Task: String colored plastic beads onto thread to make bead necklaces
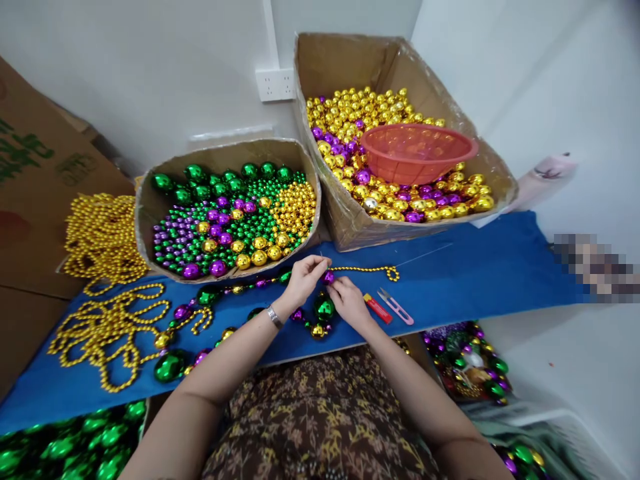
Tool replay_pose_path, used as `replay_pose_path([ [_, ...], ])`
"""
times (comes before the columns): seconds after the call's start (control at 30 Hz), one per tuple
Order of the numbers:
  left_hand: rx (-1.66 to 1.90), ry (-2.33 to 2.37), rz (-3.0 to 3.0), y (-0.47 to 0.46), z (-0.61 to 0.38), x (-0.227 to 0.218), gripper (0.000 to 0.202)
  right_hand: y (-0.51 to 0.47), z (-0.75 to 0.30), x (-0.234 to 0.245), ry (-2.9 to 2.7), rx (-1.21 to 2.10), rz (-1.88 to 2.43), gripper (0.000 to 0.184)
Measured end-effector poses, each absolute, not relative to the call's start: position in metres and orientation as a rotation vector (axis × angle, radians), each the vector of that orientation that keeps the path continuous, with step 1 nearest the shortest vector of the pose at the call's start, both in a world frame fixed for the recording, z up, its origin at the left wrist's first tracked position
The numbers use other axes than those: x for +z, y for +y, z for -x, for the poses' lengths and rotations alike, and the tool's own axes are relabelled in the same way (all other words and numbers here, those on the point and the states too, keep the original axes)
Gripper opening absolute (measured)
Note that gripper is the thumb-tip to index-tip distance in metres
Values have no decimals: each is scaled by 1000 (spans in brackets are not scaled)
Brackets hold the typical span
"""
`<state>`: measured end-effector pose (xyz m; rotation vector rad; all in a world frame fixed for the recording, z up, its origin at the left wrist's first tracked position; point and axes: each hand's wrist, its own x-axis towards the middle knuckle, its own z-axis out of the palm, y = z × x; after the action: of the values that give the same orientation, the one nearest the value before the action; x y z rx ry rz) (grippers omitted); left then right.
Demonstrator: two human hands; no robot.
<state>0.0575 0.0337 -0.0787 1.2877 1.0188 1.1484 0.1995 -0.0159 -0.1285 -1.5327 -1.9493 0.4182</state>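
Observation:
My left hand [303, 280] and my right hand [349, 301] meet over the blue cloth [475, 280], both pinched on a purple bead [329, 276] at the end of a bead garland. A strand of small gold beads [367, 270] runs right from the purple bead. The garland of green, purple and gold balls [210, 293] trails left from my left hand. A large green ball [324, 309] lies just under my hands. A watch is on my left wrist.
A round cardboard tub [145, 213] of mixed beads and a cardboard box [345, 227] of gold balls with an orange basket [417, 152] stand behind. A red cutter [377, 309], pink snips [396, 307], gold bead strings [103, 280] and finished garlands [470, 363] lie around.

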Motion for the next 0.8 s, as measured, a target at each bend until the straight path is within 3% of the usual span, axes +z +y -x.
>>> replay_pose_path([
  [0.1, 1089, 1020, -1391, 33, -58, -84, 27, -12, -220, -113, -1976, 426, 1560, 19],
  [0.27, 983, 965, -1624, 34, -62, -88, 26, -3, -233, -80, -1783, 501, 1429, 33],
  [0.43, 968, 900, -1652, 32, -74, -90, 26, 3, -222, -65, -1740, 415, 1334, 25],
  [0.6, 868, 943, -1591, 34, -81, -94, 34, 8, -251, -55, -1370, 389, 1398, 27],
  [0.8, 805, 982, -1855, 46, -75, -93, 27, 18, -312, -47, -873, 449, 1339, 39],
])
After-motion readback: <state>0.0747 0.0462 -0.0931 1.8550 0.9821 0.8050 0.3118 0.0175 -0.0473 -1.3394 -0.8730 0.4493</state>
